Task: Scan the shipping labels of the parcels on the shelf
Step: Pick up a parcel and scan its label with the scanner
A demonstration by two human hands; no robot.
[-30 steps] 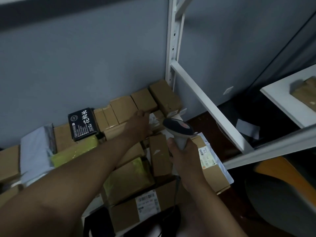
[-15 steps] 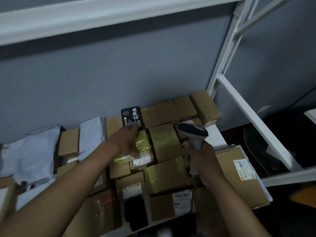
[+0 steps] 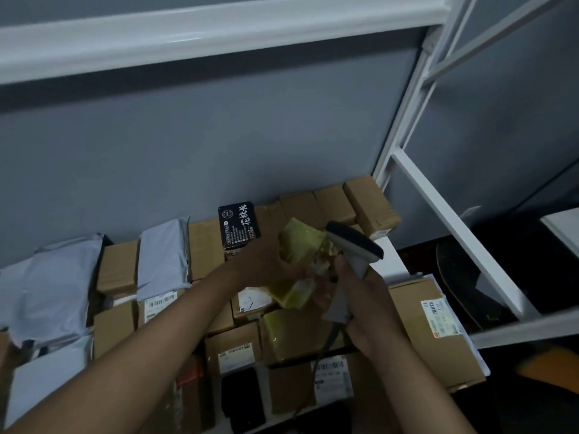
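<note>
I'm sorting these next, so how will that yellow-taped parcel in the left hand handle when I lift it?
The yellow-taped parcel is probably light: the left hand alone holds it tilted off the pile. Its glossy tape wrap may be slippery, so a firm grip helps. Its edges look boxy, so likely stiff rather than floppy, unlike the grey mailer bags.

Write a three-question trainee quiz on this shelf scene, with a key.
1. True or false: the right hand holds the scanner.
2. What does the left hand grip: A) black box, B) yellow parcel, C) grey bag?
3. Fill in: the big box at the shelf's right end shows a ____ on top.

Key: 1 true; 2 B; 3 label.
</note>
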